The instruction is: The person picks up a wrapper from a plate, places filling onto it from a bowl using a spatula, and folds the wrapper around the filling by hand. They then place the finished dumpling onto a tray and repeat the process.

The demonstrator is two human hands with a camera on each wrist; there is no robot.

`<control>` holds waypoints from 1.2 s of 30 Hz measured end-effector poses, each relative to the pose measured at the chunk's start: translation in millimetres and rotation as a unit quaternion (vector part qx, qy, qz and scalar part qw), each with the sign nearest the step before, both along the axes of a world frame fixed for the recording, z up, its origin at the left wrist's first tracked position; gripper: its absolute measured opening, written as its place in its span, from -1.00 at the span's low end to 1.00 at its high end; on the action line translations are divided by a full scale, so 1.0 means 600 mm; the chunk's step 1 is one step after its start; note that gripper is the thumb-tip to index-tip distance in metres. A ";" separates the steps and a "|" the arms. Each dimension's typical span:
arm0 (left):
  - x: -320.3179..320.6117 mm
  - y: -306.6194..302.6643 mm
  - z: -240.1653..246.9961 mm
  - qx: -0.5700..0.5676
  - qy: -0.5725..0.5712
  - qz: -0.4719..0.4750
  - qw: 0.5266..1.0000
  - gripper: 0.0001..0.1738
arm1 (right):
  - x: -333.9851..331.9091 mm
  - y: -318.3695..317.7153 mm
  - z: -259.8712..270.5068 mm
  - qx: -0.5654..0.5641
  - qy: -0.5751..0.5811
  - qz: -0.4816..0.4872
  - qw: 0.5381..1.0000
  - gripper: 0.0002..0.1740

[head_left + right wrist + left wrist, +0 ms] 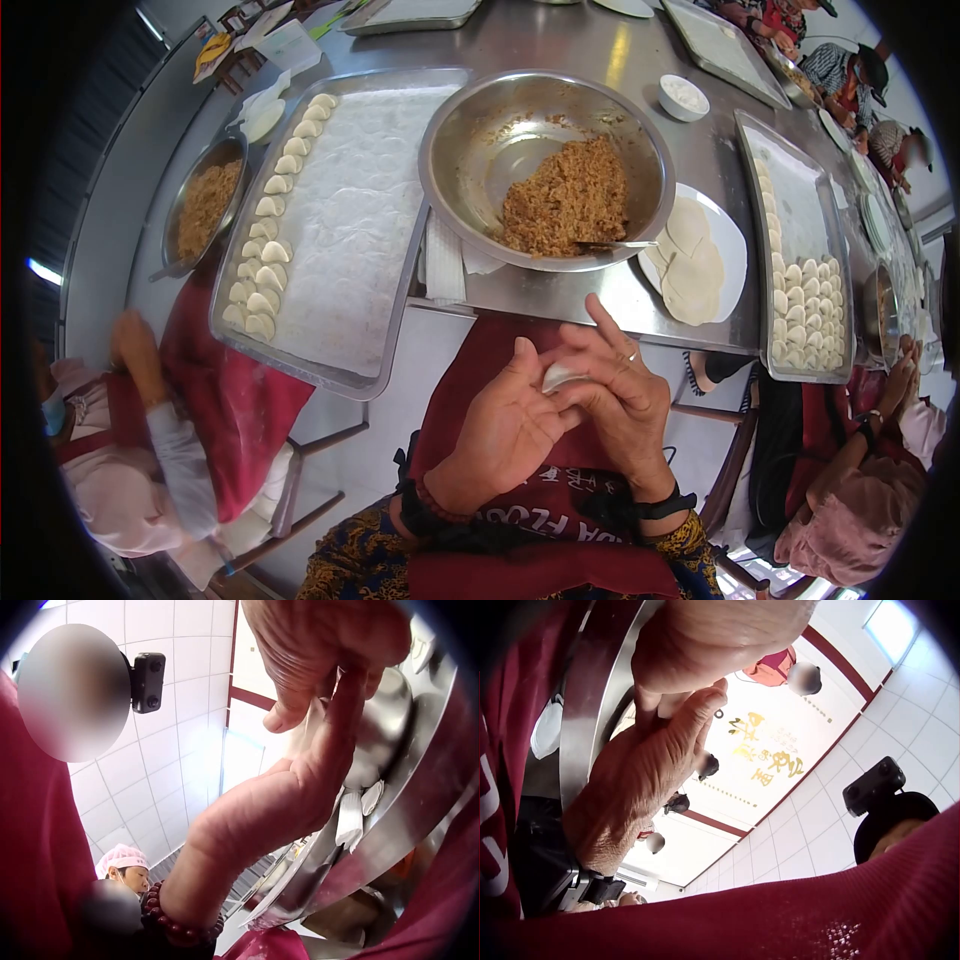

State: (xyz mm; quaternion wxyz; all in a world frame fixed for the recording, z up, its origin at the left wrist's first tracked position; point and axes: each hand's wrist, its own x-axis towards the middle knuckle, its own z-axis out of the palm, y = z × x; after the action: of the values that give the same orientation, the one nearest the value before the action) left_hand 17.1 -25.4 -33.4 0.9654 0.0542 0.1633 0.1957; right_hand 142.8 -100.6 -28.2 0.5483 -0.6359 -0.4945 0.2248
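Note:
A small white folded dumpling point(562, 376) sits between the two hands in the head view, above the apron. The left hand point(508, 428) supports it on its fingers, palm turned up and thumb raised. From the other side the right hand point(625, 400) pinches its edge, index finger pointing up. In the left wrist view the left hand point(720, 645) is above the right hand point(641, 776), their fingertips meeting. The right wrist view has the left hand point(262, 810) reaching up to the right hand point(330, 652); fingers largely hide the dumpling there.
A steel bowl point(455, 185) of brown filling with a spoon stands ahead. Round wrappers point(692, 285) lie on a plate at its right. Floured trays point(345, 240) with rows of dumplings flank the bowl. People sit at both sides; a small white bowl point(684, 98) stands behind.

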 end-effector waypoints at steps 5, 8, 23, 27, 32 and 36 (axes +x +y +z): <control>0.003 -0.001 0.010 -0.010 0.028 0.015 0.999 -0.39 | -0.008 0.004 0.001 0.019 0.053 -0.044 0.997 -0.87; 0.006 -0.004 0.003 0.008 -0.003 0.020 1.000 -0.42 | -0.003 0.001 -0.006 0.034 0.028 -0.030 0.999 -0.86; -0.008 0.001 0.001 0.046 0.042 0.016 0.998 -0.64 | 0.005 -0.002 -0.016 0.051 0.068 0.005 0.996 -0.77; -0.007 -0.005 -0.004 0.046 0.042 0.015 0.998 -0.66 | 0.011 -0.006 -0.021 0.058 0.055 0.016 0.997 -0.76; -0.006 -0.004 -0.006 0.028 0.053 0.020 0.998 -0.61 | -0.004 0.004 0.004 0.034 0.081 -0.048 0.995 -0.80; -0.002 -0.005 -0.005 0.022 0.034 0.024 0.999 -0.60 | 0.008 -0.001 -0.009 0.036 0.009 -0.036 0.999 -0.75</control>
State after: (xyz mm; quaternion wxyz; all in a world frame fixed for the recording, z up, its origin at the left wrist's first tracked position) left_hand 16.0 -28.2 -36.6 0.9529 0.0784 0.1931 0.2204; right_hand 147.8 -100.9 -33.5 0.5829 -0.6314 -0.4738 0.1924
